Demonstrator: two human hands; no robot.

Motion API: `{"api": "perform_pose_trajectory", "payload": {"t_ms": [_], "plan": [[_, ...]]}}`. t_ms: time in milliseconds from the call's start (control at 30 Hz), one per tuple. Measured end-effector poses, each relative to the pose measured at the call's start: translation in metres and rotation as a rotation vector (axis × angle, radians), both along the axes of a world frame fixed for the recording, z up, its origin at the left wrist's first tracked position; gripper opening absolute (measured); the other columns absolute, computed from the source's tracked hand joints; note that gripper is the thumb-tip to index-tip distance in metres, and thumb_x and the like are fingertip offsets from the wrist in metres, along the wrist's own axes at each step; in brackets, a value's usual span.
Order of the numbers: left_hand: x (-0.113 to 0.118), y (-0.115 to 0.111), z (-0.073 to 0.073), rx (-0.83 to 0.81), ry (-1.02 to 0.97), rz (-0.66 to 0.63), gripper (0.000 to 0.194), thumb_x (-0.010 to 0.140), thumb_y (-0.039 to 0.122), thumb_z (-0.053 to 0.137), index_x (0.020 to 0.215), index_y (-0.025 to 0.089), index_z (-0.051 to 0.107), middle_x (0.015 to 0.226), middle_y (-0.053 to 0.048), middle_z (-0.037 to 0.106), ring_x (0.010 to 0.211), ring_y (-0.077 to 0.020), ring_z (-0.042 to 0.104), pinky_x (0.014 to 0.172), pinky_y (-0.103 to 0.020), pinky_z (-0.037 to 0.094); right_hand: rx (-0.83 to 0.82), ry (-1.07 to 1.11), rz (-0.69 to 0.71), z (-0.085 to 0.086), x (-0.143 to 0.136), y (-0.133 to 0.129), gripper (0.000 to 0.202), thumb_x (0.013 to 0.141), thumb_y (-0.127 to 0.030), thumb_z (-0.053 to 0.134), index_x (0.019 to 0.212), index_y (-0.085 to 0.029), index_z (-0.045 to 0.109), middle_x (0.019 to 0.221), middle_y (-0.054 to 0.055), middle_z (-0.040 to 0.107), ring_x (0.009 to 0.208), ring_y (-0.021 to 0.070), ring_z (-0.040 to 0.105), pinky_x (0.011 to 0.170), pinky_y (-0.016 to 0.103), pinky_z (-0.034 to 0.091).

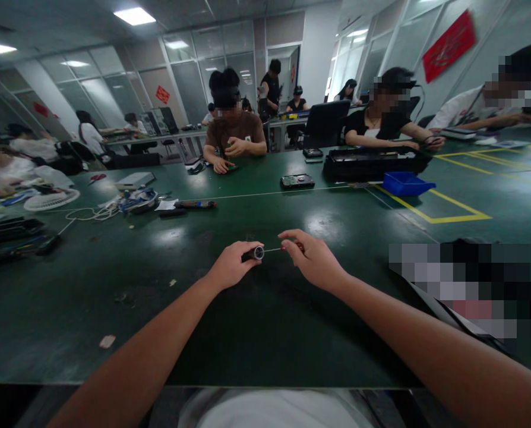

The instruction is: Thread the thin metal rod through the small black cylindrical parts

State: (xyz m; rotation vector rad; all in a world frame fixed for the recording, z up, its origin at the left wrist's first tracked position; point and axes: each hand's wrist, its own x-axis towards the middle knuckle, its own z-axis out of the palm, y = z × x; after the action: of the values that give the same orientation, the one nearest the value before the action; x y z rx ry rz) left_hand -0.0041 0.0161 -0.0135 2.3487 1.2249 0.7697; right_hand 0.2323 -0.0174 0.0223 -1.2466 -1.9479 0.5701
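Observation:
Above the green table, my left hand (234, 263) is closed around a short black cylinder (258, 253). Its round, silver-rimmed end faces me, much like the head of a small flashlight. A thin metal shaft runs from beside that rim to my right hand (312, 257), which pinches the reddish handle of a screwdriver (274, 249) between thumb and fingers. The screwdriver's tip meets or lies very near the cylinder's side; contact is too small to tell. Most of the handle is hidden by my fingers.
Across the table (203, 351) lie a hard drive (297, 181), a blue tray (405, 183), a long black housing (372, 164), and a tool with a red end (196, 204). Tangled cables (136, 200) are at left. Several people sit around.

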Motion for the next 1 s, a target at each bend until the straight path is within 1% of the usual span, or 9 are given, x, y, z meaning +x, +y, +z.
{"api": "perform_pose_trajectory", "payload": {"t_ms": [67,200,367,533,633,733,800,900,1000], "plan": [[0.0,0.0,0.0,0.005,-0.003,0.006,0.036,0.086,0.027,0.068,0.122,0.027,0.065,0.118,-0.002,0.068,0.107,-0.0214,0.061,0.098,-0.037,0.045,0.003,-0.008,0.001,0.0,0.0,0.0,0.028,0.096,-0.032,0.048,0.119,-0.02,0.059,0.075,0.002,0.069,0.061,0.016,0.06,0.059,0.029,0.042],[-0.001,0.001,-0.001,0.014,-0.016,0.021,0.038,0.085,0.025,0.07,0.123,0.027,0.065,0.117,-0.002,0.069,0.107,-0.0215,0.062,0.098,-0.037,0.045,0.026,0.002,0.021,0.0,0.001,-0.001,0.02,0.094,-0.029,0.051,0.109,-0.02,0.061,0.08,0.003,0.069,0.07,0.0174,0.063,0.063,0.029,0.044],[0.0,-0.001,0.0,0.005,-0.017,0.016,0.038,0.086,0.027,0.069,0.123,0.028,0.065,0.117,-0.002,0.069,0.107,-0.0217,0.062,0.098,-0.038,0.045,0.002,0.033,0.018,0.001,0.001,-0.001,0.028,0.1,-0.036,0.041,0.102,-0.021,0.064,0.082,0.002,0.07,0.065,0.0156,0.06,0.06,0.029,0.041],[0.003,-0.002,0.002,-0.009,-0.001,0.012,0.038,0.085,0.027,0.069,0.123,0.027,0.065,0.118,-0.004,0.069,0.108,-0.0228,0.062,0.099,-0.04,0.045,0.019,0.077,-0.039,0.0,-0.001,-0.003,0.023,0.094,-0.029,0.049,0.114,-0.021,0.056,0.072,0.0,0.066,0.058,0.0159,0.056,0.057,0.03,0.039],[0.003,-0.002,0.003,0.012,-0.004,0.034,0.038,0.085,0.026,0.069,0.123,0.027,0.065,0.117,-0.003,0.069,0.106,-0.0225,0.061,0.097,-0.039,0.045,0.007,0.18,-0.041,-0.001,-0.001,-0.003,0.02,0.09,-0.032,0.056,0.107,-0.021,0.057,0.079,0.002,0.068,0.071,0.0188,0.063,0.063,0.031,0.045],[0.003,-0.003,0.005,0.026,-0.014,0.061,0.04,0.086,0.026,0.068,0.126,0.027,0.063,0.116,-0.003,0.069,0.105,-0.0225,0.061,0.096,-0.04,0.045,-0.085,0.335,-0.02,-0.003,-0.002,0.002,0.019,0.09,-0.037,0.057,0.096,-0.02,0.063,0.085,0.005,0.07,0.079,0.0197,0.066,0.073,0.034,0.049],[0.003,-0.003,0.006,0.036,-0.018,0.064,0.041,0.086,0.027,0.068,0.127,0.027,0.063,0.117,-0.003,0.069,0.106,-0.0227,0.061,0.098,-0.041,0.044,-0.166,0.488,-0.019,-0.008,-0.003,0.008,0.025,0.091,-0.042,0.055,0.092,-0.019,0.064,0.08,0.004,0.069,0.077,0.0188,0.066,0.076,0.035,0.05],[0.004,-0.002,0.006,0.053,-0.01,0.065,0.04,0.086,0.029,0.069,0.126,0.028,0.063,0.119,-0.003,0.069,0.108,-0.0237,0.06,0.104,-0.046,0.04,-0.293,0.756,-0.075,-0.016,-0.004,0.016,0.029,0.088,-0.048,0.055,0.083,-0.019,0.06,0.074,0.002,0.065,0.064,0.0157,0.062,0.067,0.034,0.051],[0.005,-0.001,0.006,0.049,-0.006,0.072,0.039,0.087,0.03,0.069,0.126,0.029,0.063,0.121,-0.003,0.068,0.11,-0.0248,0.059,0.108,-0.05,0.035,-0.243,0.749,-0.123,-0.018,-0.003,0.018,0.027,0.088,-0.046,0.057,0.082,-0.02,0.06,0.071,0.001,0.063,0.064,0.0155,0.06,0.065,0.033,0.05]]}}
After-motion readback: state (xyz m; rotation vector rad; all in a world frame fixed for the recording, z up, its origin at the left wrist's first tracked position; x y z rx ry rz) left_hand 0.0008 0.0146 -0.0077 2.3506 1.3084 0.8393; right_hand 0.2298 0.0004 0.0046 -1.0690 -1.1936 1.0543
